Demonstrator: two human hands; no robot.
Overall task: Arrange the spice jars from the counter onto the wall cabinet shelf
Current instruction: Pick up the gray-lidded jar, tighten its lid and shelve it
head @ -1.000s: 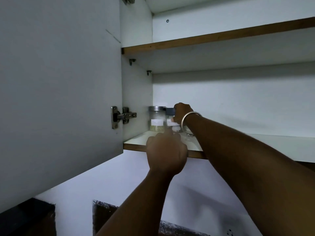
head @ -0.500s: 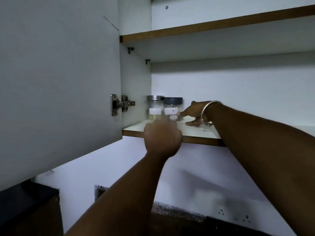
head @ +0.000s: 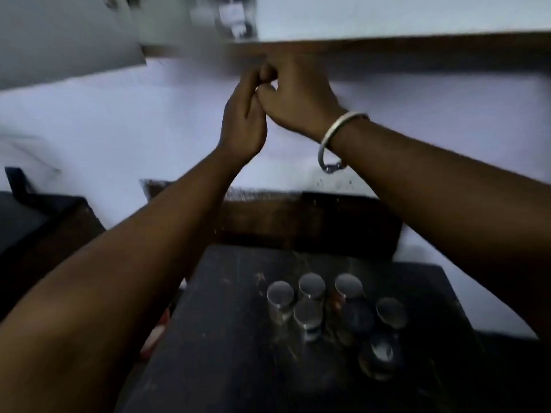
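Head view: left hand (head: 243, 123) and right hand (head: 296, 96) meet just below the shelf (head: 387, 44) edge, curled fingers touching; blur hides whether they pinch anything. Well below the shelf, lidded spice jars (head: 307, 315) stand clustered on the dark counter (head: 223, 338).

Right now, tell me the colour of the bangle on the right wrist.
The round metal bangle is silver; the head view shows it best.

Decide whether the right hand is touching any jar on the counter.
Apart. Head view: the right hand is up by the shelf; the jars stand well below on the counter.
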